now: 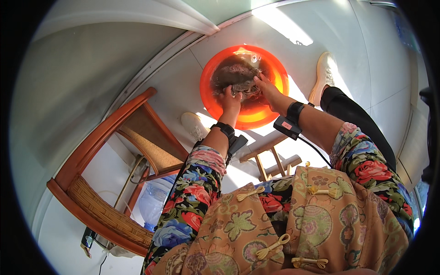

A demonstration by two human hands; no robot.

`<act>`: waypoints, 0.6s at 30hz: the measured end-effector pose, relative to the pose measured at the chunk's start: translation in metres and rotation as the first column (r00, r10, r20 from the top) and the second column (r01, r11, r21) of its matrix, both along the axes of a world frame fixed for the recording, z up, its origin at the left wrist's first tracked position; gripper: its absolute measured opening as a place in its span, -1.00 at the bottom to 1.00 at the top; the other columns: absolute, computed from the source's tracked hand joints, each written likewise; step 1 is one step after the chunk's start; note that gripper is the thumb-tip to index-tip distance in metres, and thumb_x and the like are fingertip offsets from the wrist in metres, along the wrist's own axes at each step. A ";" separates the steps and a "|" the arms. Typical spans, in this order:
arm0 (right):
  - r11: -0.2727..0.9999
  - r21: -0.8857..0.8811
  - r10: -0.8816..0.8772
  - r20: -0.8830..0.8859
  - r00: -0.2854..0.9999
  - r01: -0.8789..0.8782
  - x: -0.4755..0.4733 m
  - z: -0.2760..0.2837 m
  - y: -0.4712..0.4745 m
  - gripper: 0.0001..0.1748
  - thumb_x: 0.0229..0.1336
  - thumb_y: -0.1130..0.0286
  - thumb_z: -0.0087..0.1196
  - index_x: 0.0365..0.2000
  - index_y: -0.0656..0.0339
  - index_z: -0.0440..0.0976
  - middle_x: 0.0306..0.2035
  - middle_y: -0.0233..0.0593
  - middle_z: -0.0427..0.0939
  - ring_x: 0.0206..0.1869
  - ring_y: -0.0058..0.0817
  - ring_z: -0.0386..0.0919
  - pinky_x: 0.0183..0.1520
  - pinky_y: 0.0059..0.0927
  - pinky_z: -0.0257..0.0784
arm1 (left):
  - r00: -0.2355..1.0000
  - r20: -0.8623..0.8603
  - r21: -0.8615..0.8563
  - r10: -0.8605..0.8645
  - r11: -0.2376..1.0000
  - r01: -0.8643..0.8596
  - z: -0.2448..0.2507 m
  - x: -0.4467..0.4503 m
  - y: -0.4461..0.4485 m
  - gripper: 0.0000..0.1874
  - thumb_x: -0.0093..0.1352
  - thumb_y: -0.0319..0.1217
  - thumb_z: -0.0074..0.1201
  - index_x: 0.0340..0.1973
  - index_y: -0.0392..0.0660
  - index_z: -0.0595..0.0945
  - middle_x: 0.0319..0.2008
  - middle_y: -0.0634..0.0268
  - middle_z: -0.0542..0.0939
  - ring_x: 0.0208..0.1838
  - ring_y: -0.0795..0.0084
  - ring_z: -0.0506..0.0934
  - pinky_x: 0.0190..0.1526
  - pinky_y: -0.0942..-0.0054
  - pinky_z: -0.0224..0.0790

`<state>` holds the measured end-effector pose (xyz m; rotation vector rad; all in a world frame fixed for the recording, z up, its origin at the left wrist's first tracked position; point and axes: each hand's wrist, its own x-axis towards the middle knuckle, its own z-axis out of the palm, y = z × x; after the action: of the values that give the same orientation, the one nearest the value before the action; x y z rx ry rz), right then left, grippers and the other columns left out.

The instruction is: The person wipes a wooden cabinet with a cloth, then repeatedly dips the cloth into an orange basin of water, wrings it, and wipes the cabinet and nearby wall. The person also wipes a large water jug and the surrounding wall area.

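A round orange plastic basin (210,103) stands on the floor between my feet, holding dark, foamy water (228,70). A wet, greyish cloth (248,88) lies bunched in the water. My left hand (230,102) is at the cloth's left end, its fingers bent onto the fabric. At the cloth's right side, my right hand (268,90) reaches over the basin's rim with its thumb and fingers at the fabric. Whether either hand grips the cloth firmly is unclear. Both wrists wear black straps with small devices.
A wooden chair with woven panels (106,209) stands at the left, near a large clear plastic water bottle (151,201). A small wooden stool (271,160) is close below the basin. A sliding door's frame (151,68) runs along the floor behind. My shoes (325,74) flank the basin.
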<state>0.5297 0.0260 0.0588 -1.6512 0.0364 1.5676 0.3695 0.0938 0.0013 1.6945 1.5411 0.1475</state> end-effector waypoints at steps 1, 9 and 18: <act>0.999 0.049 -0.006 -0.095 0.995 0.011 0.000 0.002 0.000 -0.26 0.34 -0.05 -0.02 0.39 0.02 0.08 0.30 -0.14 0.33 0.29 -0.17 0.33 0.25 -0.06 0.31 | 0.969 0.217 -0.244 0.117 0.968 -0.062 0.001 0.005 -0.001 -0.64 0.32 -0.37 0.22 -0.04 -0.20 0.48 0.10 -0.06 0.39 0.17 0.09 0.37 0.14 0.15 0.30; 0.966 0.163 -0.114 -0.431 0.895 0.201 0.026 -0.001 0.007 -0.58 0.38 -0.02 -0.02 -0.08 0.12 0.50 -0.22 -0.32 0.62 -0.15 -0.40 0.61 -0.08 -0.21 0.55 | 0.811 0.584 -0.176 0.035 0.981 0.085 0.061 0.054 -0.027 -0.78 0.37 -0.29 0.09 -0.19 -0.15 0.53 0.00 0.20 0.37 0.08 0.42 0.40 0.09 0.39 0.33; 0.963 0.087 -0.149 -0.618 0.772 0.256 0.025 0.015 0.014 -0.47 0.41 -0.16 -0.21 -0.11 0.07 0.49 -0.18 -0.27 0.62 -0.16 -0.32 0.61 -0.05 -0.31 0.54 | 0.873 0.486 -0.015 -0.042 0.998 0.057 0.090 0.058 -0.033 -0.37 0.51 -0.03 -0.04 0.33 -0.17 0.27 0.28 0.05 0.22 0.34 0.05 0.23 0.39 0.19 0.07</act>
<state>0.5544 0.0404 0.0733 -0.9172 0.4013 1.8123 0.4278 0.0605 0.0909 1.5223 1.1141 0.4851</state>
